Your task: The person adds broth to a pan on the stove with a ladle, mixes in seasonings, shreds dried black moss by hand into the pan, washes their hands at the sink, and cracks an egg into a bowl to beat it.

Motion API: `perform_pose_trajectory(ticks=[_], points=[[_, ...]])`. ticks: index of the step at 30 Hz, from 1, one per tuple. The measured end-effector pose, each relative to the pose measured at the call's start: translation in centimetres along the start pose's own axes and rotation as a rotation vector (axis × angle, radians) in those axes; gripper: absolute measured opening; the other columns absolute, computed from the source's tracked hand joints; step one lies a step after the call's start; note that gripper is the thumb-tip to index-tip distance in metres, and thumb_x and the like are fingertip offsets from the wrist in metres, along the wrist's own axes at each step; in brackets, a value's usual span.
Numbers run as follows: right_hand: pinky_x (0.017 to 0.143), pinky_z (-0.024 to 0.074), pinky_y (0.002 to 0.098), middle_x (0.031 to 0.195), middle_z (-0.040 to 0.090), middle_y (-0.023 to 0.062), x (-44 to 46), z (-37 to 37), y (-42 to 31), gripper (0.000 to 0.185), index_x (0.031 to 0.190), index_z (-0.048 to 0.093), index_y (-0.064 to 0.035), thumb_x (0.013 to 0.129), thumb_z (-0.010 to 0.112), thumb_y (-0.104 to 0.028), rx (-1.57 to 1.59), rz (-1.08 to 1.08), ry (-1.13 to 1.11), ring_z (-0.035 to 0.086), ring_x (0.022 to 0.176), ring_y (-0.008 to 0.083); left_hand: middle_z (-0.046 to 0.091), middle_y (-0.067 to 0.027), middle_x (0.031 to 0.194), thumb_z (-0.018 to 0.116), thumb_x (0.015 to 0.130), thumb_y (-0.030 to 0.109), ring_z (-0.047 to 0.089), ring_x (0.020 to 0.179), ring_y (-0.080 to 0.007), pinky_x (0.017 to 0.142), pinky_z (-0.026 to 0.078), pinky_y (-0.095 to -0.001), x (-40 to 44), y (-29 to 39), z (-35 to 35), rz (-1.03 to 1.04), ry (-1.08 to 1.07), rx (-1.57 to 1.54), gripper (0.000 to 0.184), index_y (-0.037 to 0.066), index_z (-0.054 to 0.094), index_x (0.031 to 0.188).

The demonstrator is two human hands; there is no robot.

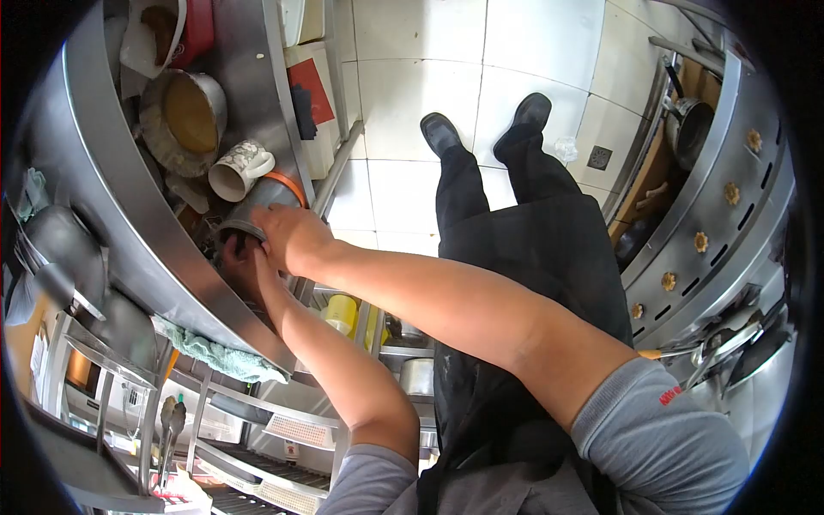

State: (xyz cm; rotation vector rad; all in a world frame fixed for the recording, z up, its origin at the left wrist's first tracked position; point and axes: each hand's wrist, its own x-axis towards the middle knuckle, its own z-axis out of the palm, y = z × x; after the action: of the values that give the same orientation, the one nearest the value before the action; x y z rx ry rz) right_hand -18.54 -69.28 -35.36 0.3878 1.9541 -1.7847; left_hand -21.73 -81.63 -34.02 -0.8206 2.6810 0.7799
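A grey cylindrical container [259,196] with an orange band [288,185] lies tilted on the steel counter, its dark mouth facing me. My right hand [290,239] is closed over its rim, the arm crossing above my left forearm. My left hand [249,268] is at the same mouth, fingers curled against the edge and partly inside. What lies deeper in the container is hidden. Right behind it a patterned white mug [233,172] rests on its side.
Further along the counter stand a metal pot with brownish liquid [190,118] and a red container [196,33]. A green cloth [225,354] hangs at the counter's near edge. A yellow container [340,313] sits below. To my right is a stove front with knobs [700,241].
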Motion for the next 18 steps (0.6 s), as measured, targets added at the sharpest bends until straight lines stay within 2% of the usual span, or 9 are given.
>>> perform_pose_trajectory(ticks=[3, 6, 11, 12, 14, 18], points=[[0.083, 0.054, 0.044, 0.106, 0.062, 0.018, -0.3, 0.3, 0.0, 0.035, 0.113, 0.053, -0.0038, 0.083, 0.066, -0.017, 0.01, 0.008, 0.045, 0.065, 0.097, 0.0378, 0.062, -0.0207, 0.114, 0.059, 0.083, 0.013, 0.064, 0.097, -0.026, 0.081, 0.054, -0.0363, -0.2, -1.1, -0.6, 0.017, 0.072, -0.038, 0.041, -0.006, 0.055, 0.12], [0.083, 0.0538, 0.0447, 0.106, 0.062, 0.0184, -0.3, 0.4, 0.3, 0.035, 0.114, 0.053, -0.0042, 0.084, 0.066, -0.016, 0.013, -0.018, 0.063, 0.065, 0.097, 0.0382, 0.062, -0.0207, 0.113, 0.059, 0.083, 0.014, 0.063, 0.098, -0.0286, 0.082, 0.054, -0.0371, -1.0, -1.1, -1.0, 0.103, 0.175, 0.051, 0.039, -0.006, 0.053, 0.117], [0.082, 0.0538, 0.0438, 0.106, 0.061, 0.0174, -0.9, -0.8, 0.0, 0.037, 0.115, 0.053, -0.0045, 0.083, 0.066, -0.015, 0.056, 0.001, 0.046, 0.064, 0.099, 0.0367, 0.059, -0.0219, 0.117, 0.055, 0.083, 0.009, 0.062, 0.1, -0.0321, 0.086, 0.053, -0.0395, -4.0, 4.0, 0.3, -0.014, 0.164, 0.172, 0.041, -0.007, 0.05, 0.12], [0.082, 0.0538, 0.0438, 0.106, 0.061, 0.0174, -0.7, 0.0, 0.5, 0.037, 0.115, 0.053, -0.0045, 0.083, 0.066, -0.015, 0.055, 0.0, 0.045, 0.064, 0.099, 0.0367, 0.059, -0.0219, 0.117, 0.055, 0.083, 0.009, 0.062, 0.1, -0.0321, 0.086, 0.053, -0.0395, -3.1, 2.8, 0.3, -0.014, 0.165, 0.171, 0.041, -0.007, 0.05, 0.12], [0.082, 0.0539, 0.0433, 0.108, 0.061, 0.016, -0.4, 0.8, 0.9, 0.039, 0.118, 0.053, -0.0055, 0.082, 0.067, -0.015, -0.021, -0.105, 0.053, 0.064, 0.097, 0.0354, 0.057, -0.0226, 0.121, 0.058, 0.082, 0.005, 0.061, 0.106, -0.0294, 0.09, 0.054, -0.0387, -0.9, 0.1, 0.1, 0.084, 0.08, -0.062, 0.048, -0.004, 0.044, 0.126], [0.081, 0.054, 0.0425, 0.108, 0.06, 0.0151, -0.7, 0.5, 1.1, 0.041, 0.12, 0.053, -0.0066, 0.082, 0.067, -0.015, -0.064, -0.148, 0.053, 0.064, 0.097, 0.0336, 0.057, -0.0232, 0.119, 0.055, 0.081, 0.006, 0.062, 0.101, -0.0325, 0.086, 0.054, -0.0395, -0.1, -2.1, -0.2, 0.076, 0.059, -0.18, 0.046, -0.007, 0.047, 0.124]])
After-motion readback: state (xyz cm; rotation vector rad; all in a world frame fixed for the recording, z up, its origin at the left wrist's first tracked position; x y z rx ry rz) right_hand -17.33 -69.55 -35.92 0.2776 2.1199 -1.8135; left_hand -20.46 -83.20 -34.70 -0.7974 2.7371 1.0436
